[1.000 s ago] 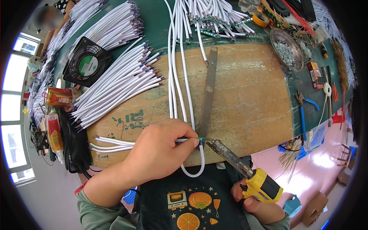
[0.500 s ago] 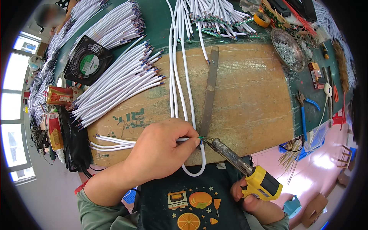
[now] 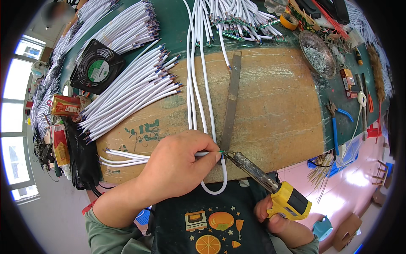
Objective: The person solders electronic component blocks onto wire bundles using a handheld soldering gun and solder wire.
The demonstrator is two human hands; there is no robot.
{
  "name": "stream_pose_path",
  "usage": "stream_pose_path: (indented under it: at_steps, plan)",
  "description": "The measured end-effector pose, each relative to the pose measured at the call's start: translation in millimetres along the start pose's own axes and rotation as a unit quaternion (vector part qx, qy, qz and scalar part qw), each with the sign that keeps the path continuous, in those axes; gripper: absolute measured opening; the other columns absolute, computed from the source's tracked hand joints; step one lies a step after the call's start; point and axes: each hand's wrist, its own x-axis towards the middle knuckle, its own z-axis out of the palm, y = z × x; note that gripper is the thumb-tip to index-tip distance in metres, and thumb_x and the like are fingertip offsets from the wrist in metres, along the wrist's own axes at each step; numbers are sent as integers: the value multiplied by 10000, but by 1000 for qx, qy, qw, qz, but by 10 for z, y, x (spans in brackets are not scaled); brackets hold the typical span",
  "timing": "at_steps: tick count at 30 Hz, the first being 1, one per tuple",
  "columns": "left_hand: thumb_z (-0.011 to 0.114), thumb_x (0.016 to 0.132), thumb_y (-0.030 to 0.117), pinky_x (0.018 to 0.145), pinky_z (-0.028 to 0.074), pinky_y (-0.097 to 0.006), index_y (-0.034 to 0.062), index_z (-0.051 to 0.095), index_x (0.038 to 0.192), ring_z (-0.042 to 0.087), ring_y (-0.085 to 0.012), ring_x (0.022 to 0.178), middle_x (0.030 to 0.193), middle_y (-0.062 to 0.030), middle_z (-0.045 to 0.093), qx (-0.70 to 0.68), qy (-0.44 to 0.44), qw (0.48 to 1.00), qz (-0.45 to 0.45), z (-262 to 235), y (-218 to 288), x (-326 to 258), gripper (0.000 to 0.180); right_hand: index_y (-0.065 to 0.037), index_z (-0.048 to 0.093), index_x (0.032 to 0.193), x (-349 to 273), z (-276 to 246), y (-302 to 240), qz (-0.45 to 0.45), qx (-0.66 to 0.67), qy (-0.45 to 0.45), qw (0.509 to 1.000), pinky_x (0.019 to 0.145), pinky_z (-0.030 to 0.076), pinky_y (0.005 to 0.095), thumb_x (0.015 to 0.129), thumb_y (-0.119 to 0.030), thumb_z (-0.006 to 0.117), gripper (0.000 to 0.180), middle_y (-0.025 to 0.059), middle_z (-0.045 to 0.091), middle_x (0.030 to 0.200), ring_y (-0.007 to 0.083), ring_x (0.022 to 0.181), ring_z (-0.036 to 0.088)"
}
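Close to the front edge of the cardboard sheet [image 3: 279,106], my left hand [image 3: 173,165] pinches a small green circuit board [image 3: 222,152] and a white cable end between thumb and fingers. A second white cable [image 3: 224,173] with a blue wire loops below the fingertips and meets the board. My right hand [image 3: 267,211] is wrapped round the grip of a yellow and black soldering gun [image 3: 291,201]. Its dark tip reaches the board's right end, beside my left thumb; exact contact is too small to tell. A flat metal bar [image 3: 231,99] lies just behind the joint.
Bundles of cut white cables [image 3: 135,91] and a black fan [image 3: 97,66] occupy the left. More cables with green boards [image 3: 241,21] lie at the back. On the right are a metal dish [image 3: 317,55] of silvery bits, blue-handled pliers [image 3: 335,122] and a yellow tape roll [image 3: 289,21].
The soldering gun's handle has risen very slightly in my right hand. My left hand and the pinched board stay where they were.
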Motion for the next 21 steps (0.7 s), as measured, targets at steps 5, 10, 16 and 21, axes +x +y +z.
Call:
stream_pose_path:
  at_steps: [5,10,16,21]
  plan:
    - [677,794,97,609,470,-306,6,650,832,615,-216,672,753,-105,624,-1,-2,1000,-3,-12,11,-7,102,-93,445,1238,4,-88,10,-23,-25,-75,997,539,388,303,842,-355,659,520,34,493,701,154,555,459]
    - [676,797,94,608,471,-296,4,651,836,616,-205,673,757,-103,626,-3,-3,1000,-3,-7,13,-2,101,-104,438,1265,-2,-51,-15,-28,-27,-58,998,542,380,307,843,-375,658,547,32,492,690,157,544,451]
    - [676,800,94,611,472,-294,5,656,844,617,-201,676,762,-105,627,0,-6,1000,-5,-13,23,-2,102,-98,439,1249,-3,-30,-17,-32,-31,-35,998,535,379,310,826,-392,672,564,31,487,678,159,531,449]
    - [681,798,104,614,474,-300,10,661,847,618,-218,681,765,-111,627,6,-5,1000,-6,-17,41,-8,107,-93,427,1251,19,-63,-10,-42,-34,-54,997,525,377,311,817,-390,679,584,33,488,678,160,529,451]
